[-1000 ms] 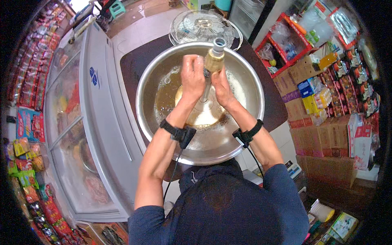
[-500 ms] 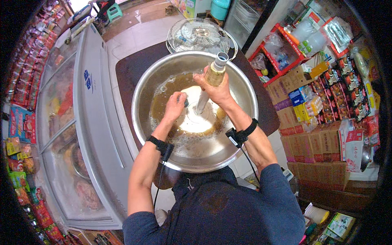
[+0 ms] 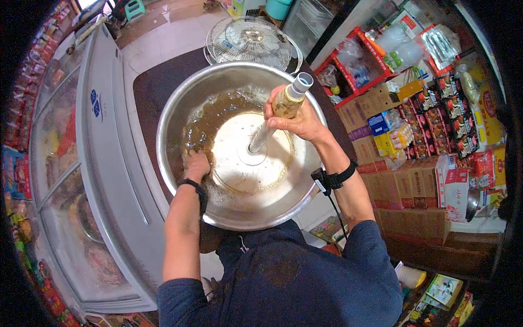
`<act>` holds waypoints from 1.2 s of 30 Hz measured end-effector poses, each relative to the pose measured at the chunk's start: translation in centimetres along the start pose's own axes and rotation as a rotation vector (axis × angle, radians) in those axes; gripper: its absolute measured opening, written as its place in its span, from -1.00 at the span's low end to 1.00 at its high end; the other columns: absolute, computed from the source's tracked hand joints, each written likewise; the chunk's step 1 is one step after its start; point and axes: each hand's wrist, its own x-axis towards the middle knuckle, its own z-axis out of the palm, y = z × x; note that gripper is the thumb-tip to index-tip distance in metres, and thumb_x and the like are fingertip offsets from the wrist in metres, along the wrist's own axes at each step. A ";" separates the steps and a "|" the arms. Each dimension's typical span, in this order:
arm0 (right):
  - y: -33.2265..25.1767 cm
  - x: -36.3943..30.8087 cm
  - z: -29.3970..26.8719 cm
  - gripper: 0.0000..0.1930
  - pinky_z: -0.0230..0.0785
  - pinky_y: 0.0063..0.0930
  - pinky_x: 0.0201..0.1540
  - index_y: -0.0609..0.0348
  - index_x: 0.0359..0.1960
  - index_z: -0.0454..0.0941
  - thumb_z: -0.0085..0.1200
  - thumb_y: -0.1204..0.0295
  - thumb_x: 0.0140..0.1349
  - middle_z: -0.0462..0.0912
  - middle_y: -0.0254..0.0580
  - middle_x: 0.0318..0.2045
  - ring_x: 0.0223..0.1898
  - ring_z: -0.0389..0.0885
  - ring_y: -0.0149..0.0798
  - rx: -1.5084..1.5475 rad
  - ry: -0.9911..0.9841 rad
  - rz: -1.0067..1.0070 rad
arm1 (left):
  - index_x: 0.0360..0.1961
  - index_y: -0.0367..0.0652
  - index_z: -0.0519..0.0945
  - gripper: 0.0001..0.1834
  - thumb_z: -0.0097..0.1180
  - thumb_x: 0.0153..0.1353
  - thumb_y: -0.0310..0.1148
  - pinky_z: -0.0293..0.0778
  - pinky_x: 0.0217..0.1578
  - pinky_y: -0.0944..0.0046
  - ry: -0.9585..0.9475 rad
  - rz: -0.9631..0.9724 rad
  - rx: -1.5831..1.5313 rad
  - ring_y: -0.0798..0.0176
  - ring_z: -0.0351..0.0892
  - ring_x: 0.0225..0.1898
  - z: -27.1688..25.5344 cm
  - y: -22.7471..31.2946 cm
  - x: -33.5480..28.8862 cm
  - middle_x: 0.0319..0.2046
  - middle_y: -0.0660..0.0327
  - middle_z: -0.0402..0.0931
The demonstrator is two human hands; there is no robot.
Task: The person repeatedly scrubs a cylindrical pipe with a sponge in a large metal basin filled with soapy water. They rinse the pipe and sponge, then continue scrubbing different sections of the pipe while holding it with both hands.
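Observation:
A wide metal basin (image 3: 173, 103) holds brownish, foamy water. In it rests a round white base (image 3: 231, 136) with a grey pole (image 3: 262, 137) rising from its middle, like a fan stand; the pole leans to the right. My right hand (image 3: 305, 122) is closed round the yellowish collar (image 3: 287, 104) near the pole's top, below its open grey end. My left hand (image 3: 196, 165) reaches down into the water beside the base's left edge. Its fingertips are hidden by the water and the hand itself, so anything in them does not show.
The basin stands on a dark table (image 3: 150, 92). Behind it lies a wire fan guard (image 3: 248, 41). A glass-topped freezer (image 3: 109, 125) stands close on the left. On the right are stacked cardboard boxes (image 3: 406, 188), a red crate (image 3: 376, 49) and hanging snack packets (image 3: 433, 122).
My left hand has moved left and down from above the base into the water; the dark thing at its fingers no longer shows. The base has tipped and the pole leans further right.

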 end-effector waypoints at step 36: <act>8.3 -2.0 3.2 -0.17 -0.03 -0.17 0.52 0.27 0.52 -0.06 -0.32 -0.20 0.56 0.24 0.06 0.39 0.45 0.19 -0.05 -0.437 0.406 -0.174 | -0.10 -0.24 0.64 -0.70 -0.10 0.48 -0.30 0.51 -0.01 0.04 0.680 1.069 -1.227 -0.17 0.63 -0.08 -16.4 18.2 -8.1 -0.12 -0.08 0.64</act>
